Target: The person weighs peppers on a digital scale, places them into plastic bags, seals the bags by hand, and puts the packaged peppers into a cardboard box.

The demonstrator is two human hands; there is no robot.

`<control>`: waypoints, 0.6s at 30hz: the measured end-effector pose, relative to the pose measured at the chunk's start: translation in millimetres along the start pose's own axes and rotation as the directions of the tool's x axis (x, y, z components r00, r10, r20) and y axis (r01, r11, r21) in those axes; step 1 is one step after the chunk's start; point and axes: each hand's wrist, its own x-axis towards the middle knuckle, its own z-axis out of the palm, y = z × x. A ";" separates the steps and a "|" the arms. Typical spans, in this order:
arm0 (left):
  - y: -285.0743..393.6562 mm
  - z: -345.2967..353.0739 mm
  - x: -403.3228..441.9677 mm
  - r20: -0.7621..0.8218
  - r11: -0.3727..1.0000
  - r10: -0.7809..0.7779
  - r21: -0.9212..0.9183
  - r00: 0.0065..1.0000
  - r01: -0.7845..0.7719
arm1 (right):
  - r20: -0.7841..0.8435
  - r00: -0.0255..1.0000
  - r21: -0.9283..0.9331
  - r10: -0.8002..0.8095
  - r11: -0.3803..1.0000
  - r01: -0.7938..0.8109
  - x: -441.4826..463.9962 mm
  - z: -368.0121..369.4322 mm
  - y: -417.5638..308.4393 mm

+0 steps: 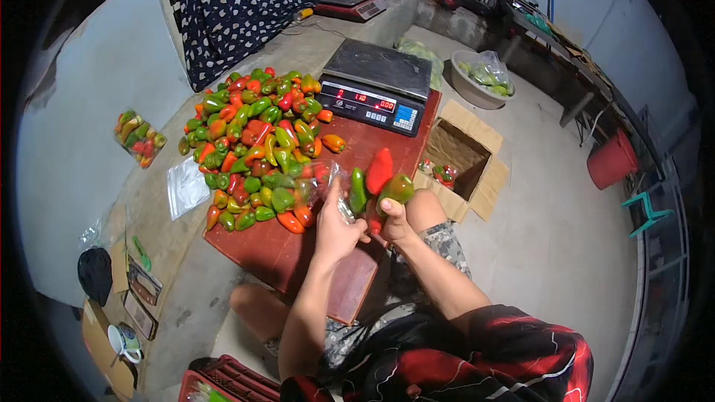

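Observation:
My left hand point(337, 229) is closed on a clear plastic bag point(322, 179), which lies against the front right of a big pile of red, green and orange peppers point(257, 123). My right hand point(395, 225) grips a greenish-brown pepper point(397, 189) with its thumb over the lower end. Beside it a long red pepper point(380, 170) stands up and a slim green pepper point(358, 192) sits between the two hands. How the fingers hold these last two is partly hidden. More red shows below, next to my right fingers.
A digital scale point(376, 89) with lit red numbers stands behind on the red table point(346, 283). An open cardboard box point(484, 141) with bagged peppers is on the floor at right, near a white basin point(477, 89). A bag of peppers point(140, 138) lies at left.

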 end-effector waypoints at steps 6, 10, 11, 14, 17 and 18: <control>-0.7 -4.6 -4.0 0.023 0.997 -0.058 0.056 0.998 0.056 | -0.107 0.979 -0.151 0.176 0.970 -0.191 -6.2 -6.9 0.3; -7.6 -7.4 -3.7 0.019 0.988 -0.096 0.126 0.995 0.093 | -0.242 0.969 -0.280 0.052 0.952 -0.121 4.6 -3.5 11.2; -7.7 -7.5 -3.6 0.011 0.986 -0.079 0.147 0.997 0.077 | -0.294 0.955 -0.314 -0.020 0.946 -0.077 7.4 1.4 9.4; -11.1 -9.9 -2.1 -0.011 0.961 -0.062 0.268 0.998 0.062 | -0.289 0.944 -0.488 -0.159 0.873 -0.002 16.9 11.8 -2.4; -15.0 -5.4 1.0 -0.034 0.925 0.028 0.379 0.999 -0.013 | -0.296 0.916 -0.550 -0.269 0.833 0.066 30.7 21.4 -5.5; -16.2 -4.6 4.0 -0.034 0.926 0.027 0.377 0.999 -0.012 | -0.275 0.919 -0.619 -0.283 0.783 0.056 32.8 24.9 -9.4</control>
